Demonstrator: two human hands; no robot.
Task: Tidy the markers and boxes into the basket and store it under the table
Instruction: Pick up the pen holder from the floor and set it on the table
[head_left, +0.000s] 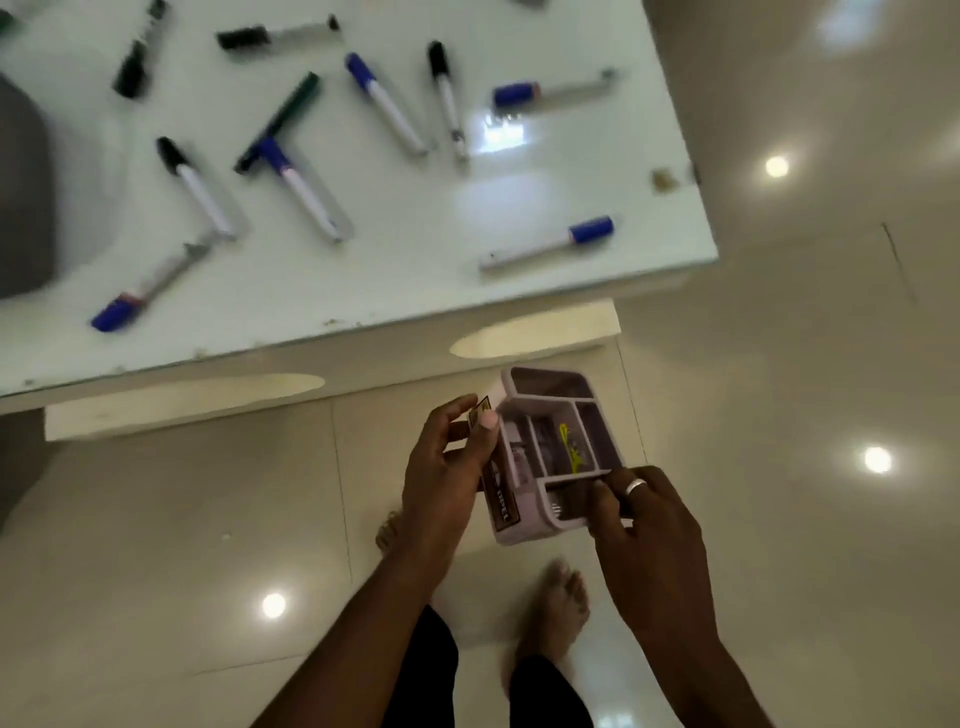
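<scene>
A pale compartmented basket (524, 530) is held in the air in front of the table's near edge, above the floor. My right hand (649, 525) grips its near right rim. My left hand (444, 467) pinches a small dark box (480, 410) against the basket's left side, where a brown box (501, 499) stands. More box-like items lie inside the middle compartment. Several markers lie scattered on the white table (363, 291), among them a blue-capped one (550, 241) near the right edge and another blue-capped marker (140, 291) at the front left.
A grey chair (23, 192) stands at the table's left side. A white shelf board (171, 410) runs under the tabletop. My bare feet (558, 603) stand on the glossy tiled floor, which stretches open to the right.
</scene>
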